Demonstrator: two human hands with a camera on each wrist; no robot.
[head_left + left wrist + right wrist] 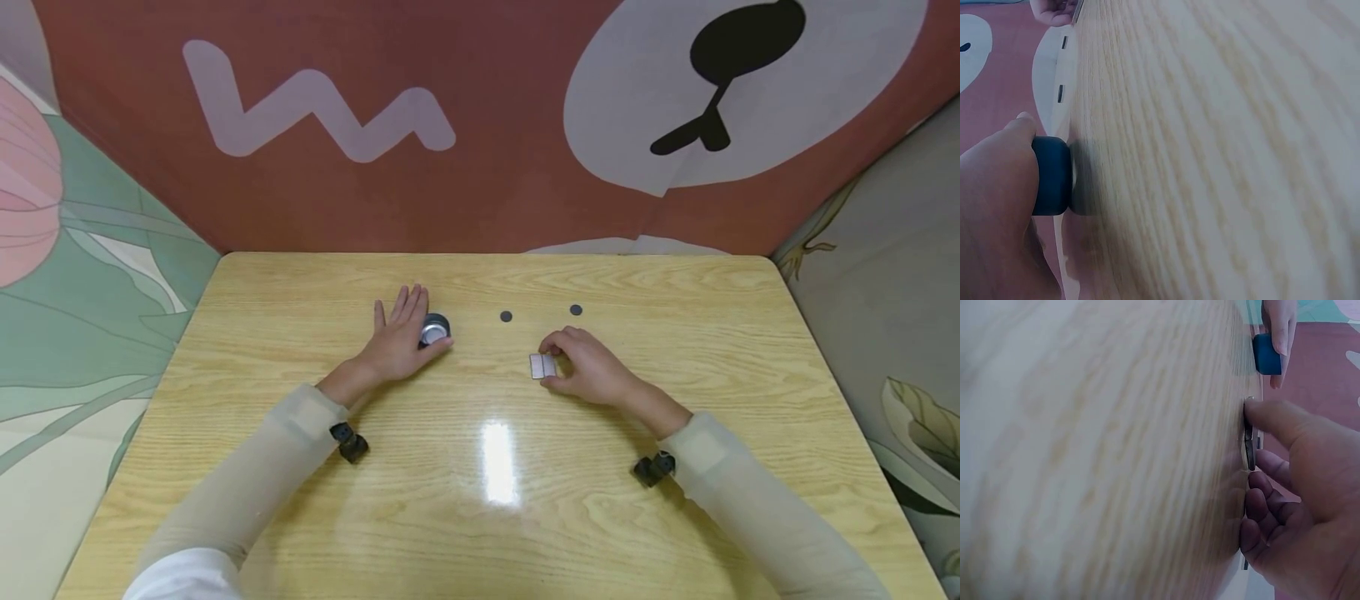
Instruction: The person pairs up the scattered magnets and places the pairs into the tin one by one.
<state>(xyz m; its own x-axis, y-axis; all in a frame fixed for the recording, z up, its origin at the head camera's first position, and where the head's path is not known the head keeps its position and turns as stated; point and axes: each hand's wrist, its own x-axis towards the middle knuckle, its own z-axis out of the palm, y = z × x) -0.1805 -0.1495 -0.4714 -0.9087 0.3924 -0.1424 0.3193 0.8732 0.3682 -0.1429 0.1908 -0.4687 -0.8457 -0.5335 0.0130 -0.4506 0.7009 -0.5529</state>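
My left hand lies palm down against a dark, round, silver-topped object, its fingers straight and its thumb along the near side. In the left wrist view, that object looks like a thick teal block with rounded edges beside the palm. With thumb and index finger, my right hand pinches the edges of a small, flat, whitish two-panel piece on the table. Seen edge-on in the right wrist view, the flat piece is thin and dark, and the other fingers curl near the tabletop.
Beyond the hands, two small dark discs lie on the wooden table: a left disc and a right disc. A patterned wall rises behind the far edge. A bright reflection marks the middle of the tabletop.
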